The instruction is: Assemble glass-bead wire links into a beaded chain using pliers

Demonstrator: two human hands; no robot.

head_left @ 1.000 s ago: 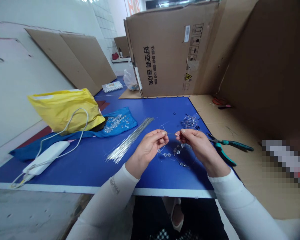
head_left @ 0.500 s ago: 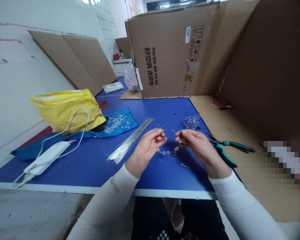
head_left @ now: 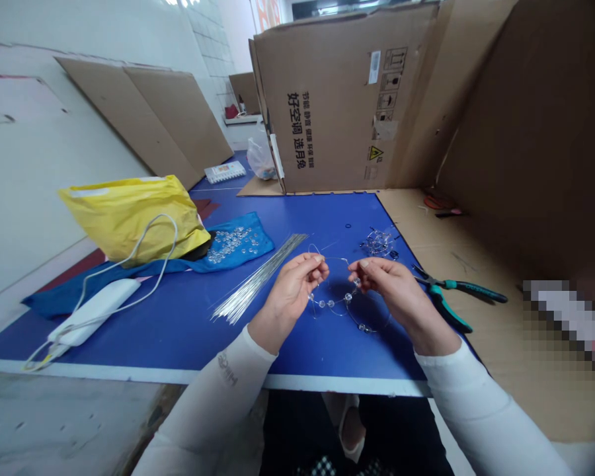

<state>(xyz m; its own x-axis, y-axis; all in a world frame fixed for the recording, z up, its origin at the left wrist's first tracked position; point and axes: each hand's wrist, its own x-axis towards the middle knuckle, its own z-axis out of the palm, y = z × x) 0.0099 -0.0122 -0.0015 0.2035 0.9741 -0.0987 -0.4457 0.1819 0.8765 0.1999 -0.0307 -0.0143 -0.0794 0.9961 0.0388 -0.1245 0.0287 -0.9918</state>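
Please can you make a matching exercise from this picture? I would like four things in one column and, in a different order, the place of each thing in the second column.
Things:
1. pliers
2. loose beads
3. wire bundle
4. beaded wire

Places:
a. between the left hand and the right hand
b. on the blue cloth
c. on the cardboard right of the table
d. on the table top, beside the left hand

Pairs: 1-c, 2-b, 3-d, 4-a

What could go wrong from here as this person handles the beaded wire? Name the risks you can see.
The beaded wire loop might spring loose and shed beads if the left hand or right hand loses its pinch. Its thin ends may prick either hand. The loose clear beads on the blue cloth could scatter if the cloth gets tugged.
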